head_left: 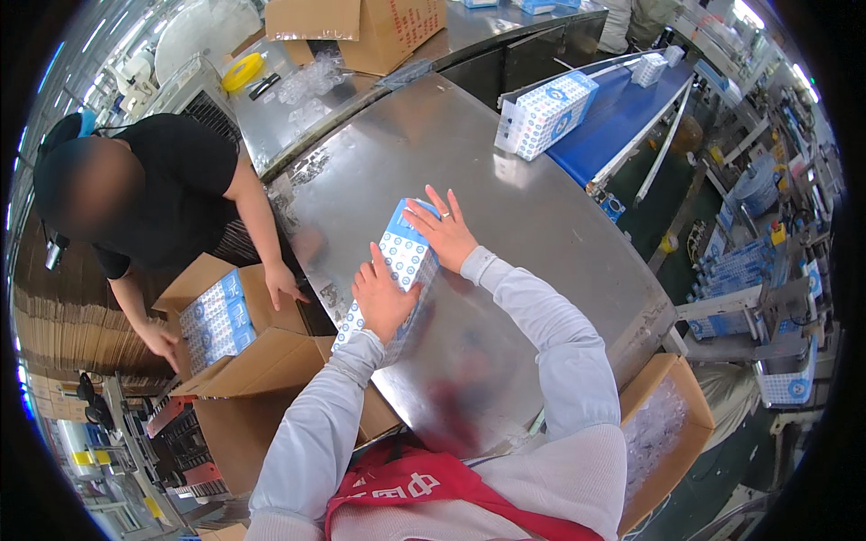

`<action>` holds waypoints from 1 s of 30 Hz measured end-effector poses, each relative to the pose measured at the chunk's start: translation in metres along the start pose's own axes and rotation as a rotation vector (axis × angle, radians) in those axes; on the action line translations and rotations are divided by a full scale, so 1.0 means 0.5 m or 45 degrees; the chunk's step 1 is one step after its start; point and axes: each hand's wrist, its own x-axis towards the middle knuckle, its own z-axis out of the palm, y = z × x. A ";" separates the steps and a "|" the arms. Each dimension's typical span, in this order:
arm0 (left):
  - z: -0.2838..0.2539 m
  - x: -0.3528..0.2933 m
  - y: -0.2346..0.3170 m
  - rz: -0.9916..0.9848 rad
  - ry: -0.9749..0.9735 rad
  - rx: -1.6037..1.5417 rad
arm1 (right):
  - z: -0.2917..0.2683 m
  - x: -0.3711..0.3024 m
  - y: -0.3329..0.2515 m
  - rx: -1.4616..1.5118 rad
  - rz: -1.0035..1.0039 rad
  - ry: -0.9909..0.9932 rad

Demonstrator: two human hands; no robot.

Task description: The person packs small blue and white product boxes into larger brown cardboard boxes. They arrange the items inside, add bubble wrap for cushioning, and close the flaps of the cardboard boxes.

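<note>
A long block-shaped pack (398,245) in white wrap with blue dots and a blue end lies slantwise on the metal table. My left hand (383,294) rests over its nearer half, thumb and fingers spread apart. Toward the far end, my right hand (443,233) lies against the blue part and the right edge, fingers stretched out, a ring on one. Neither hand wraps round the pack. A similar large pack (548,114) sits farther off, where the table meets the blue conveyor belt (622,113).
At left, a person (171,189) in black reaches to an open carton (262,365) holding similar packs. A carton (663,424) of clear plastic scraps stands by my right side. Smaller packs (648,69) sit up the belt. Another carton (397,36) stands at the back.
</note>
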 end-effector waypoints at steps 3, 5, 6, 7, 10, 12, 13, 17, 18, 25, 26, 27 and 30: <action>-0.017 0.006 -0.017 -0.066 -0.133 -0.088 | -0.021 0.004 0.029 0.202 -0.085 0.016; -0.044 0.033 -0.040 -0.145 -0.249 -0.209 | -0.028 0.033 0.129 0.025 -0.066 0.243; -0.061 0.023 -0.070 -0.119 -0.201 -0.404 | -0.058 0.054 0.164 0.064 0.196 0.180; -0.083 0.005 -0.099 -0.076 -0.147 -0.600 | -0.062 0.058 0.226 0.057 0.325 0.332; -0.184 -0.078 -0.118 0.155 -0.068 -1.322 | -0.077 0.070 0.360 -0.843 0.694 -0.396; -0.288 -0.124 -0.111 0.162 -0.118 -1.227 | -0.106 0.092 0.355 -0.825 0.442 -0.503; -0.311 -0.154 -0.134 0.150 -0.104 -1.058 | -0.074 0.121 0.329 -0.721 0.440 -0.511; -0.380 -0.231 -0.159 0.018 -0.068 -1.242 | -0.024 0.215 0.109 -0.129 0.324 -0.250; -0.411 -0.239 -0.161 0.010 -0.095 -1.284 | -0.006 0.204 0.099 -0.084 -0.018 0.244; -0.582 -0.460 -0.429 -0.190 -0.089 -0.972 | -0.013 0.131 -0.035 1.114 0.909 -0.692; -0.583 -0.491 -0.472 -0.201 -0.084 -0.936 | 0.002 0.115 -0.055 1.545 1.118 -0.572; -0.583 -0.507 -0.547 -0.188 -0.086 -0.757 | -0.002 0.150 -0.143 2.217 1.228 -0.654; -0.525 -0.557 -0.648 0.034 -0.344 -0.120 | -0.027 0.188 -0.355 2.594 1.056 -0.654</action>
